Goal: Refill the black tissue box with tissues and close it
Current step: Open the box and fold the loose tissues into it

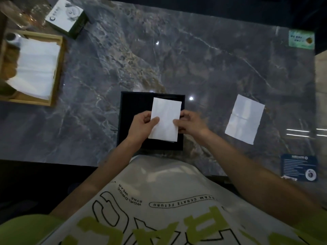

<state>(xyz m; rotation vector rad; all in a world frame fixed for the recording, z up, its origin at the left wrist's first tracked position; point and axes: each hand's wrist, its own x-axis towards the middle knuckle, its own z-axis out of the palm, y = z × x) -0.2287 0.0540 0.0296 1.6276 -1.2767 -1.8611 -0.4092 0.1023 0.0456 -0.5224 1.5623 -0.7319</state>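
Note:
The black tissue box (134, 110) lies flat on the marble table near its front edge, right in front of me. Above it I hold a folded white tissue (166, 117) with both hands. My left hand (143, 126) pinches its left edge, thumb on top. My right hand (191, 123) pinches its right edge. The tissue covers the middle of the box, so I cannot tell whether the box is open. A second folded white tissue (245, 119) lies flat on the table to the right of the box.
A wooden tray (59, 68) with a stack of white tissues (35, 66) stands at the far left. A white and green carton (68, 16) sits behind it. A green card (301, 39) lies far right, a dark blue card (299, 167) near right.

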